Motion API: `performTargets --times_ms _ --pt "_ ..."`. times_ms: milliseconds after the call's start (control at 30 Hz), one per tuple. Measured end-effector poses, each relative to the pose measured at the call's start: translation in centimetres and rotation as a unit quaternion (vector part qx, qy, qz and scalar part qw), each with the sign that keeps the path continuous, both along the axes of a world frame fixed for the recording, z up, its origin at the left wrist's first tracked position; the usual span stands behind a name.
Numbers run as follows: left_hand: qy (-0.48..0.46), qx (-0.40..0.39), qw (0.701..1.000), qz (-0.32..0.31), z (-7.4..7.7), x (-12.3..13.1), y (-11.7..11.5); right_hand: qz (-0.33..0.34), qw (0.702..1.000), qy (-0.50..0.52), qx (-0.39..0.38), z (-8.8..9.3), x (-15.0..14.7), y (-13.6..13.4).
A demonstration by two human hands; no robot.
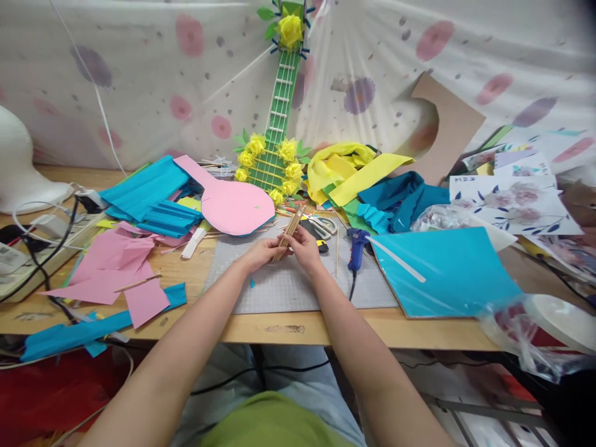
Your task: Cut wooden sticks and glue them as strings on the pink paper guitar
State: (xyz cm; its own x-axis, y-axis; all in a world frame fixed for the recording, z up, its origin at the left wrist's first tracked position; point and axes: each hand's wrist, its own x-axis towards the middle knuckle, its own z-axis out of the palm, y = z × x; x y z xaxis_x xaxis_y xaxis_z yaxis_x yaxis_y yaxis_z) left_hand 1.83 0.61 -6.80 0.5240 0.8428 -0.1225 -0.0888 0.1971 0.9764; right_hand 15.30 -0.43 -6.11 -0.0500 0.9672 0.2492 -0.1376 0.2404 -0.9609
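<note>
My left hand (pixel 262 251) and my right hand (pixel 305 247) meet over a grey cutting mat (pixel 288 285) and both close around a small bundle of thin wooden sticks (pixel 290 228). The sticks slant up and to the right from my fingers. Just beyond them lies a pink guitar-shaped paper cutout (pixel 228 202). Scissors (pixel 321 225) rest right behind my right hand, and a blue glue gun (pixel 357 245) lies to its right.
A green paper guitar with yellow flowers (pixel 279 130) leans on the back cloth. Teal card (pixel 442 270), pink sheets (pixel 116 261), blue crepe (pixel 149 192), yellow paper (pixel 349 171), floral paper (pixel 512 202), a power strip (pixel 41 245) and a plastic bag (pixel 535 329) crowd the wooden table (pixel 288 329).
</note>
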Motion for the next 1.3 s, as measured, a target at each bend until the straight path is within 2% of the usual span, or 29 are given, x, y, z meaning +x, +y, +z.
performTargets --times_ms 167,400,533,633,733,800,867,933,1000,1067,1100,1133,1200,1300 --pt "0.028 0.069 0.994 0.082 0.5 0.4 -1.1 0.064 0.998 -0.025 -0.003 0.2 -0.1 -0.2" --pt "0.093 0.128 0.982 0.099 0.5 0.6 -1.4 0.098 0.995 -0.004 -0.029 0.1 0.1 -0.6" --pt "0.125 0.138 0.975 0.119 -0.1 0.9 -1.1 0.061 0.996 0.019 -0.059 -0.3 -0.2 -0.5" --pt "0.14 0.142 0.974 0.11 -0.4 1.2 -1.2 0.029 0.996 0.032 -0.074 -0.4 -0.4 -0.3" --pt "0.144 0.191 0.965 0.109 -0.3 1.0 -1.6 -0.003 0.994 0.075 -0.083 -0.3 -0.1 -0.2" --pt "0.141 0.23 0.947 0.177 0.0 0.2 -1.6 -0.036 0.986 0.13 -0.098 -0.2 0.5 -0.1" --pt "0.133 0.242 0.911 0.306 0.4 -1.2 -1.3 -0.07 0.974 0.173 -0.126 -0.3 1.2 0.0" --pt "0.13 0.226 0.854 0.45 0.9 -3.2 -0.5 -0.081 0.966 0.184 -0.165 -0.4 1.8 0.2" --pt "0.169 0.211 0.777 0.568 1.5 -5.5 0.6 -0.074 0.962 0.175 -0.197 -0.6 2.2 0.4" --pt "0.226 0.206 0.711 0.634 2.2 -7.6 1.8 -0.066 0.961 0.165 -0.211 -0.7 2.2 0.5" --pt "0.241 0.199 0.695 0.648 2.5 -8.5 2.5 -0.064 0.962 0.162 -0.212 -0.8 2.2 0.5" --pt "0.256 0.193 0.686 0.653 2.9 -9.4 3.1 -0.064 0.962 0.159 -0.213 -0.8 2.1 0.5" --pt "0.286 0.171 0.688 0.644 3.7 -10.6 4.3 -0.061 0.963 0.154 -0.213 -0.9 2.0 0.5" --pt "0.308 0.128 0.727 0.6 4.8 -11.6 5.8 -0.056 0.963 0.151 -0.214 -0.9 2.0 0.6"
